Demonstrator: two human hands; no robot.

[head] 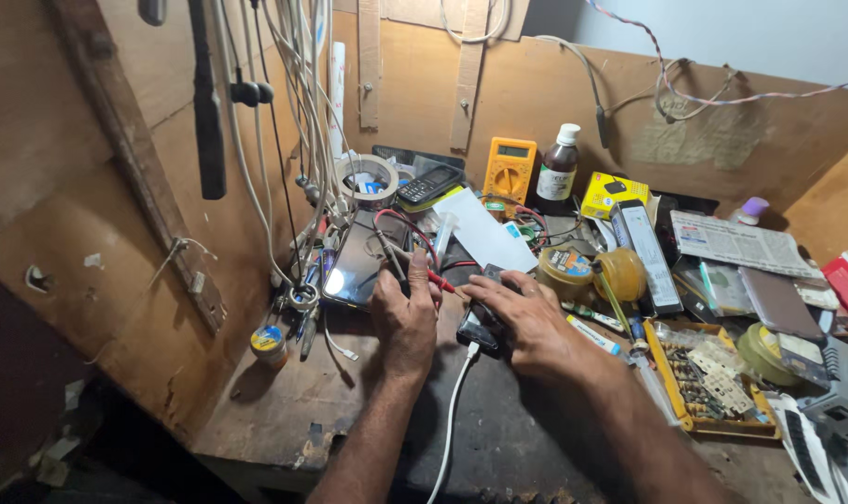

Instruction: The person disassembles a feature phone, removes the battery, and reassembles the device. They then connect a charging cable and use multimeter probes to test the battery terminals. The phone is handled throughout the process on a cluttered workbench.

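Small electronics repair workshop, phone-fixing corner. Worn wooden table (pixel 284 411) boxed in by bare plywood walls. Yellow multimeter (pixel 510 168) upright at centre top, red and black test leads (pixel 414 245) trailing below it. Bundle of white cables (pixel 298 121) hanging at upper left. Old keypad phone (pixel 427 184) and dark tablet (pixel 357 261) left of centre. Yellow parts tray (pixel 708 381) with small components at lower right. Solder paste tins (pixel 566 271) mid-frame, tape roll (pixel 368 175) near back wall.
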